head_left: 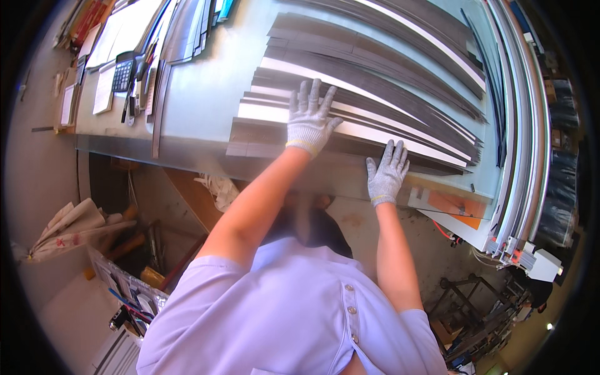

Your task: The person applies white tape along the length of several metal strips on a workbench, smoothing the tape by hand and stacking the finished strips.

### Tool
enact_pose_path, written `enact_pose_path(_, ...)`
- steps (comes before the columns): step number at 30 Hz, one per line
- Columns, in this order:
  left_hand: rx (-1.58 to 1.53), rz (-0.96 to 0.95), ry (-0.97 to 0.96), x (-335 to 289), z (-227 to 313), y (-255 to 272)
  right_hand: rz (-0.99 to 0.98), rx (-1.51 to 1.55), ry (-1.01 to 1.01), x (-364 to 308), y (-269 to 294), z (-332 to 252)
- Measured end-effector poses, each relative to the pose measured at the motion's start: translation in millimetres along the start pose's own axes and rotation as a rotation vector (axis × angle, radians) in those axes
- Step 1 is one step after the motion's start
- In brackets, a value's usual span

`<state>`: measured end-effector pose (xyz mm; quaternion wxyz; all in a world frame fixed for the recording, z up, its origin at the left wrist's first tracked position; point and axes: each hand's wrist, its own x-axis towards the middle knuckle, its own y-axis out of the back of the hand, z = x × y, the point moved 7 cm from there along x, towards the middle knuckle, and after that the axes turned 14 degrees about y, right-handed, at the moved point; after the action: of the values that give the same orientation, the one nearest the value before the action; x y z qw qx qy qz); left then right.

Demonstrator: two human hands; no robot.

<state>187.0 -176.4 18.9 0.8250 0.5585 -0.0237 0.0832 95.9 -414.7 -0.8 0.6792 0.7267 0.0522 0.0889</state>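
Both our hands are lying palm down in pale grey knitted gloves, and neither is gripping anything. Our left hand (307, 115) is resting with fingers spread wide across white strips (262, 112) and dark brown strips (256, 135). Our right hand (389, 170) is reaching over the front edge of the same layers, nearer to their right end, its fingers slightly apart and its thumb standing out. How hard we are pressing, we cannot tell.

These long flat strips are lying in overlapping rows on the glass-topped table (209, 103), before our body; their left ends are forming an uneven line. We are, it seems, arranging or steadying the layers. The next move is probably asking for even, light contact, so that the thin strips are not sliding apart.

Further out, a calculator (124, 72) is lying at the left, and a metal rail (530, 119) is running along the right side.
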Motion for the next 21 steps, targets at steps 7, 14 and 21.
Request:
enact_pose_path(7, 0.160, -0.047, 0.136, 2.1, -59.6, 21.8, -0.016, -0.002, 0.008, -2.5, -0.1, -0.9)
enact_pose_path(14, 0.287, 0.132, 0.305, 1.7, -135.3, 65.8, 0.019, 0.000, 0.001, -2.0, -1.2, 4.4)
enact_pose_path(21, -0.024, 0.495, 0.522, -13.4, -190.0, 97.8, 0.005, 0.021, -0.008, -2.7, 0.0, 0.7)
